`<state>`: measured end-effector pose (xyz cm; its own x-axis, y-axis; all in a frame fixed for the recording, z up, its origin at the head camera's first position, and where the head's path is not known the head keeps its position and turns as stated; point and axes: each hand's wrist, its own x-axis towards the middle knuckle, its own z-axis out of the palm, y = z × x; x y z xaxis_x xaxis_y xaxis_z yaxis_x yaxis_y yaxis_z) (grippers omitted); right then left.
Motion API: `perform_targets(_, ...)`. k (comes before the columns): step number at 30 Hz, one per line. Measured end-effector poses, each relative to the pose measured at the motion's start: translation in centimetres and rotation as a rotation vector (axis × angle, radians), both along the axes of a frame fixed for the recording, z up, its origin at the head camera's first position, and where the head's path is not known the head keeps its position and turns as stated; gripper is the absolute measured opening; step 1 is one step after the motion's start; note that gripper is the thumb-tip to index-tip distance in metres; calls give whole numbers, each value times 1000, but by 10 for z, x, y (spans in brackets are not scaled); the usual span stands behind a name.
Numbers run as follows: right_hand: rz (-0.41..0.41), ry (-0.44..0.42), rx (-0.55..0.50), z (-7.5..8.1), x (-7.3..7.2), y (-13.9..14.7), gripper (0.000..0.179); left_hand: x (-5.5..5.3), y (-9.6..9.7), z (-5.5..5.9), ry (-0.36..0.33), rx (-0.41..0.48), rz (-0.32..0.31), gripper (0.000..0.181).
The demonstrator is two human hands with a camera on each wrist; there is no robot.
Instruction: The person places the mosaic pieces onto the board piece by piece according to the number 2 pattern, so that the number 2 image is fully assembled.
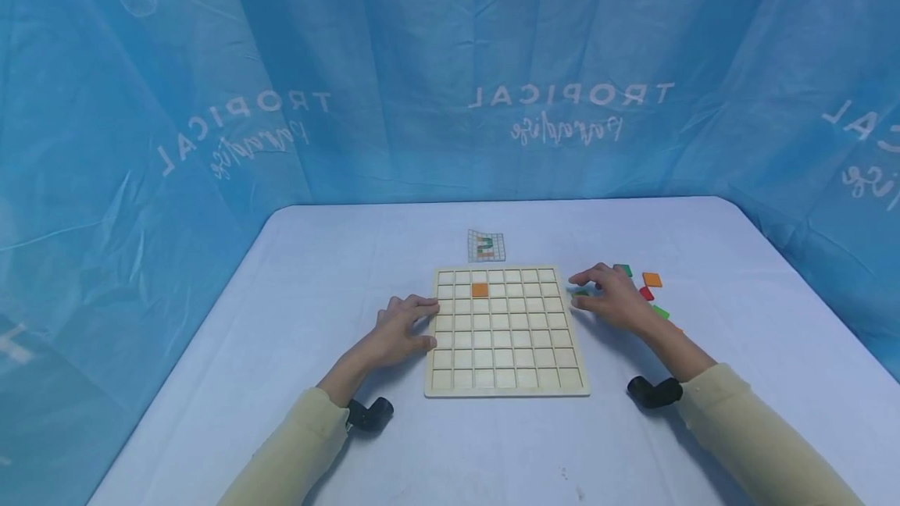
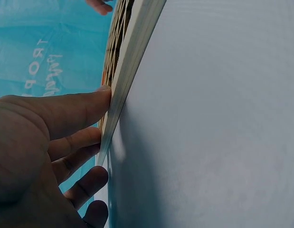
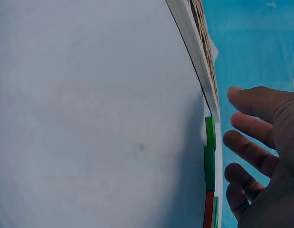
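Note:
A pale wooden grid board (image 1: 506, 330) lies on the table, with one orange tile (image 1: 480, 290) in a cell of its second row from the back. Along the board's left edge rests my left hand (image 1: 399, 332), its thumb and fingertips against the rim; the left wrist view shows the thumb (image 2: 85, 107) touching the top edge. Just beyond the right edge hovers my right hand (image 1: 613, 297), fingers spread above a green tile (image 1: 580, 293). In the right wrist view these fingers (image 3: 251, 147) stand apart from the green tile (image 3: 210, 133) and hold nothing.
Around the right hand lie a dark green tile (image 1: 623, 269), an orange tile (image 1: 652, 279), a red tile (image 1: 646, 293) and a bright green tile (image 1: 660, 311). A small gridded pattern card (image 1: 497, 247) sits behind the board. Blue printed curtains (image 1: 422, 155) surround the white table (image 1: 337, 256).

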<state>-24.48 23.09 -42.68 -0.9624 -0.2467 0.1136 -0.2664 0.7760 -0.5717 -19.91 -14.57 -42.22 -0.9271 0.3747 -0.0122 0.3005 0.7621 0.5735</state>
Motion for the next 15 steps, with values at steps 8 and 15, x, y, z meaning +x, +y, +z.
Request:
perform_targets(8, -1, 7, 47, -4, -1, 4, 33, -2, -1, -2, -7, -9, 13, 58)
perform_targets(15, -6, -5, 64, -7, 0, 6, 32, -1, -1, 0, -11, -4, 3, 59)
